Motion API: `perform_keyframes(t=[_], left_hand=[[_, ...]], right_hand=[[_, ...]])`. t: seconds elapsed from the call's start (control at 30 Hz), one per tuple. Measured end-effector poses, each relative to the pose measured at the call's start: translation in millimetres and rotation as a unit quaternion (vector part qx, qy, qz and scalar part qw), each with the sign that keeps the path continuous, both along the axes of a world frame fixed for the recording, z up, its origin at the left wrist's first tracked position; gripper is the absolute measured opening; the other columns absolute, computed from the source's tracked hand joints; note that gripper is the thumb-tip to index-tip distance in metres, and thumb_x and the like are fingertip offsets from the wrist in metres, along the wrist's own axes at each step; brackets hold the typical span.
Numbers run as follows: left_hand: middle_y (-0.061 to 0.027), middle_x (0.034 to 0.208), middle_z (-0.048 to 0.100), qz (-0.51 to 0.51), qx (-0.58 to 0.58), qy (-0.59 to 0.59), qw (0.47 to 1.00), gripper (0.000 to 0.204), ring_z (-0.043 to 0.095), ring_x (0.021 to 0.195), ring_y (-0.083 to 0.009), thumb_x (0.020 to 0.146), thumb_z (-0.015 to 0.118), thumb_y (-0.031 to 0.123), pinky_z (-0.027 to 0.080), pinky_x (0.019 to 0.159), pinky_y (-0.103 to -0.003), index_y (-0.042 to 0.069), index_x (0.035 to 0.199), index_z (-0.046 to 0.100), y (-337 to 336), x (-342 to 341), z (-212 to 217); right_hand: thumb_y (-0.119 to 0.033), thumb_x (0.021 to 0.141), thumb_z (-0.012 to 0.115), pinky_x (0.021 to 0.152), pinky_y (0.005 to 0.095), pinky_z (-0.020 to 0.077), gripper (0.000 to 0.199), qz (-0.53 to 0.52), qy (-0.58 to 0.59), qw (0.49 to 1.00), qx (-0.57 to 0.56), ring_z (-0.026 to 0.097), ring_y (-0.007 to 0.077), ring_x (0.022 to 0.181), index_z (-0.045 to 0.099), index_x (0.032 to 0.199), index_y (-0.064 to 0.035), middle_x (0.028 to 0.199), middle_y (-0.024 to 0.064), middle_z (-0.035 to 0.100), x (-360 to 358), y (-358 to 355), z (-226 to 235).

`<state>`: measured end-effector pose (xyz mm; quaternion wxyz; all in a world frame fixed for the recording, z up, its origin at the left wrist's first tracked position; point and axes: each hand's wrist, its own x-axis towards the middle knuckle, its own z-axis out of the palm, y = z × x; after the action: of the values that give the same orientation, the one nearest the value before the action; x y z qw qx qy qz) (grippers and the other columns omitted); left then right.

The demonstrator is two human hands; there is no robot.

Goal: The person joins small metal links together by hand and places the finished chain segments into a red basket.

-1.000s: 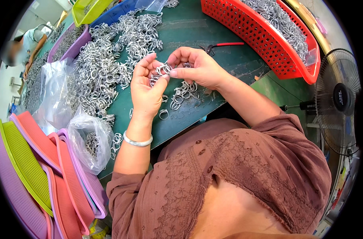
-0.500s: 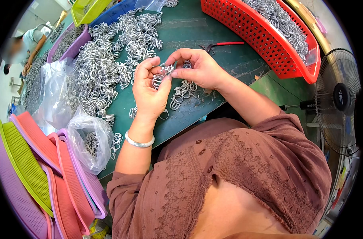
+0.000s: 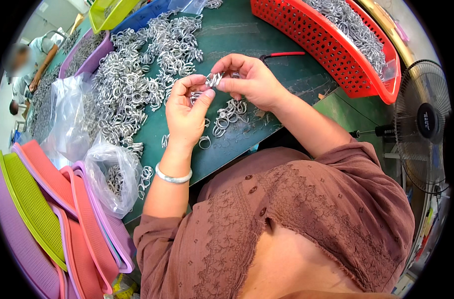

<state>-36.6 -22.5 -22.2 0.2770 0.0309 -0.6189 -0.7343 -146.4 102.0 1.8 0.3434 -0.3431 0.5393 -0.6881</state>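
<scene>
Between my two hands, above the green table [image 3: 227, 42], small silvery metal rings [image 3: 215, 79] are pinched at the fingertips. My left hand [image 3: 188, 109] has its fingers curled, with another ring lying in its palm. My right hand [image 3: 252, 82] meets it from the right, thumb and fingers closed on the rings, more silvery metal showing under its fingers. Just below the hands lies a small cluster of rings [image 3: 229, 117], and a single ring [image 3: 204, 142] rests near the table edge. How many rings each hand holds is hidden.
A large heap of rings [image 3: 122, 84] spreads to the left. Red-handled pliers [image 3: 286, 54] lie beyond my right hand, beside a red basket [image 3: 331, 60] of metal pieces. Plastic bags [image 3: 99, 169], stacked baskets [image 3: 32, 214], a fan [image 3: 421, 124] and another person [image 3: 47, 47] surround the table.
Both hands have shifted slightly up, still together. The rings at the fingertips have turned and risen. My right hand now covers the pliers' head, and the single ring near the edge shows more fully.
</scene>
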Motion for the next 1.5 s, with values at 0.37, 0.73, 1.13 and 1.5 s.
perform_keyframes(t=[0.37, 0.73, 1.13, 1.5], left_hand=[[-0.0147, 0.101, 0.052, -0.136, 0.334, -0.03, 0.932, 0.034, 0.052, 0.092, -0.0224, 0.091, 0.036, 0.026, 0.043, 0.08, -0.033, -0.001, 0.112, 0.041, -13, 2, 7], [-0.0193, 0.106, 0.049, -0.188, 0.351, 0.005, 0.917, 0.036, 0.049, 0.097, -0.0266, 0.089, 0.038, 0.019, 0.039, 0.085, -0.036, 0.0, 0.119, 0.033, -15, 1, 4], [-0.0224, 0.119, 0.041, -0.194, 0.357, 0.02, 0.914, 0.039, 0.045, 0.105, -0.0262, 0.089, 0.037, 0.02, 0.036, 0.091, -0.036, -0.001, 0.121, 0.031, -8, 2, 14], [-0.0197, 0.12, 0.042, -0.171, 0.28, -0.017, 0.944, 0.039, 0.043, 0.112, -0.0249, 0.082, 0.039, 0.0, 0.033, 0.097, -0.035, -0.006, 0.121, 0.034, -5, 3, 14]], right_hand=[[-0.011, 0.078, 0.054, 0.05, 0.0232, 0.0429, 0.017, 0.055, -0.198, 0.979, -0.005, 0.054, 0.0121, 0.07, 0.053, 0.092, -0.0013, 0.085, 0.0054, 0.057, -4, 1, 5], [-0.003, 0.065, 0.064, 0.065, 0.0284, 0.0451, 0.036, -0.037, 0.431, 0.901, 0.036, 0.054, 0.0191, 0.071, 0.06, 0.099, -0.0118, 0.075, 0.0052, 0.055, 13, -8, 5], [-0.003, 0.067, 0.062, 0.064, 0.0301, 0.0457, 0.02, -0.072, 0.418, 0.905, 0.012, 0.056, 0.0221, 0.071, 0.062, 0.087, -0.0074, 0.075, 0.0081, 0.056, 4, -7, -5], [-0.008, 0.073, 0.063, 0.051, 0.0201, 0.0402, 0.018, -0.053, 0.108, 0.987, 0.105, 0.049, 0.0056, 0.056, 0.061, 0.088, 0.0019, 0.072, 0.0027, 0.06, 3, -7, 2]])
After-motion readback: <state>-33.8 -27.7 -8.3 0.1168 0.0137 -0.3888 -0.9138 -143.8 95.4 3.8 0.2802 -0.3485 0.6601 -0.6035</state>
